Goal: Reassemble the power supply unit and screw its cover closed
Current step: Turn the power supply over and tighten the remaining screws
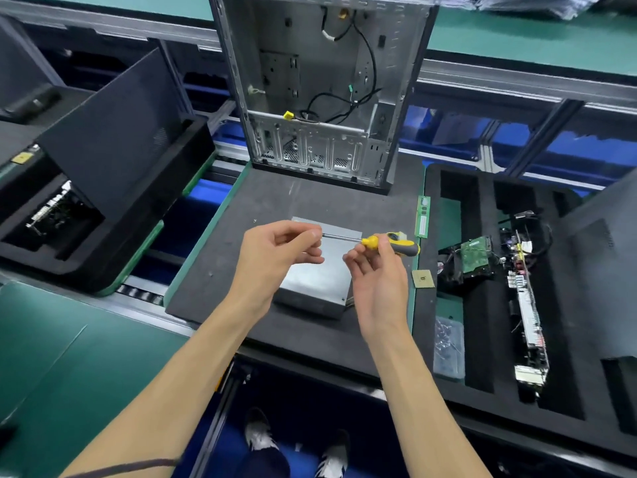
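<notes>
Power supply unit (317,274) lying flat on the dark foam mat (220,270) of the bench, cover on, just below both hands and in front of the open computer case (320,84).

Head view, the only one. Right hand (377,274) curled round the yellow-and-grey handle of the screwdriver (386,243), held roughly level above the unit with the shaft pointing left. Left hand (275,257) pinching at the shaft's tip with thumb and fingertips; probably seating a screw on the bit, though too small to tell whether a screw is there. Clear bag of screws (448,346) resting at the near right, on the edge of the black foam tray (489,339) with loose boards. One screw or hole visible at the near right corner of the cover; others hidden by the hands.

Likely step: loading a screw and taking it down to a cover hole. To do it well: keep the screw square on the bit, hold the pinch until the thread bites, then bring the driver upright over the hole before turning. Start with light turns to avoid cross-threading; steady the unit with the free hand so as not to slide it on the foam. Snug every corner loosely first, then tighten, so the cover seats flat. Risk: screw dropping off the bit during the tilt.
</notes>
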A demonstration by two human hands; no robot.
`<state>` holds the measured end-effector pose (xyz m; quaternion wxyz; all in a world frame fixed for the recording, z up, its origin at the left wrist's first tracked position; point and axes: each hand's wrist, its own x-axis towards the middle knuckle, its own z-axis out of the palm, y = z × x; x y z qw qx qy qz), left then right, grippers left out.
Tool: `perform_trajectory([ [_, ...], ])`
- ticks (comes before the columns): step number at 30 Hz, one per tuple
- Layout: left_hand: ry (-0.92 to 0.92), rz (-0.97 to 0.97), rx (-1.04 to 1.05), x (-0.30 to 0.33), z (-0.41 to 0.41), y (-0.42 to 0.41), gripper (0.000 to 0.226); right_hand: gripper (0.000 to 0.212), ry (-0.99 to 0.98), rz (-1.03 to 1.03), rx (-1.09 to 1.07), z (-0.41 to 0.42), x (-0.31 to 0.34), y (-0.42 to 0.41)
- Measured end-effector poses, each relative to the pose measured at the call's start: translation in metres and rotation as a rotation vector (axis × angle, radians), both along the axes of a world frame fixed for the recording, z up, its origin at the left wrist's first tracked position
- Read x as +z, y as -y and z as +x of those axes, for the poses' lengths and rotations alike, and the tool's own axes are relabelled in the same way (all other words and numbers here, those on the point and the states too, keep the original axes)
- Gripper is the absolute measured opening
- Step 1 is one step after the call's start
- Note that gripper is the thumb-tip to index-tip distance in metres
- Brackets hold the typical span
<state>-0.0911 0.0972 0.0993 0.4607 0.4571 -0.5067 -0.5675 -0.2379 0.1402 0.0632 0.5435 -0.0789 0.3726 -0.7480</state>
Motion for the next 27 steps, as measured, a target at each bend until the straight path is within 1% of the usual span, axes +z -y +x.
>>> perform_trajectory([
  [3, 0.001, 0.094, 0.030, -0.004, -0.004, -0.001, 0.009, 0.017, -0.012, 0.005, -0.005, -0.001, -0.002, -0.005],
  [6, -0.088, 0.201, 0.004, -0.007, -0.003, 0.000, 0.010, 0.019, -0.056, 0.003, -0.008, -0.002, -0.006, -0.009],
  [9, -0.159, 0.239, -0.038, -0.009, -0.002, -0.001, 0.007, 0.020, -0.087, -0.004, -0.015, -0.005, -0.008, -0.010],
  [14, -0.139, 0.283, -0.011, -0.012, 0.001, 0.000, 0.009, 0.022, -0.156, 0.008, 0.001, -0.006, -0.011, -0.012],
  [16, -0.100, 0.270, -0.002, -0.013, 0.000, 0.000, 0.011, 0.022, -0.132, 0.012, 0.003, -0.006, -0.013, -0.012],
  [20, -0.064, 0.219, 0.042, -0.014, -0.005, -0.002, 0.013, 0.029, -0.020, 0.010, 0.013, -0.004, -0.015, -0.014],
  [24, -0.093, 0.178, 0.041, -0.014, -0.012, -0.005, 0.011, 0.023, 0.084, 0.006, 0.026, -0.003, -0.018, -0.016],
  [27, -0.121, 0.174, 0.047, -0.015, -0.018, -0.007, 0.012, 0.024, 0.100, 0.012, 0.012, -0.003, -0.019, -0.017],
])
